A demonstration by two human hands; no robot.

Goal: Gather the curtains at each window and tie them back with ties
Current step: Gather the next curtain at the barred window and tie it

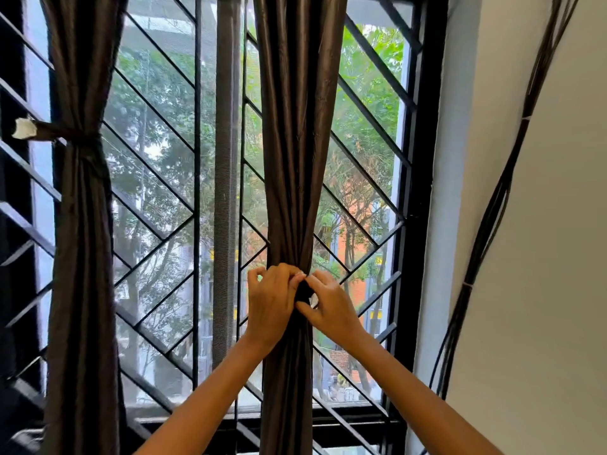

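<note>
Both your left hand [271, 300] and right hand [328, 302] pinch the dark tie [304, 290] around the gathered curtain [295, 159]; if you loosen early, the folds may spread.

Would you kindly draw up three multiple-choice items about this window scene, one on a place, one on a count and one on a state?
1. Where is the dark brown satin curtain that is already tied back?
A. at the left of the window
B. at the far right, against the wall
C. lying on the floor

2. How many hands are on the middle dark brown gathered curtain?
A. none
B. one
C. two

3. What state is the middle curtain in?
A. spread flat across the glass
B. bunched into a narrow column
C. taken off its rail

Answers:
1 A, the tied curtain hangs at the left, cinched by its dark band.
2 C, the left hand and right hand both pinch at the middle curtain.
3 B, its folds narrow to where the hands meet.
</note>
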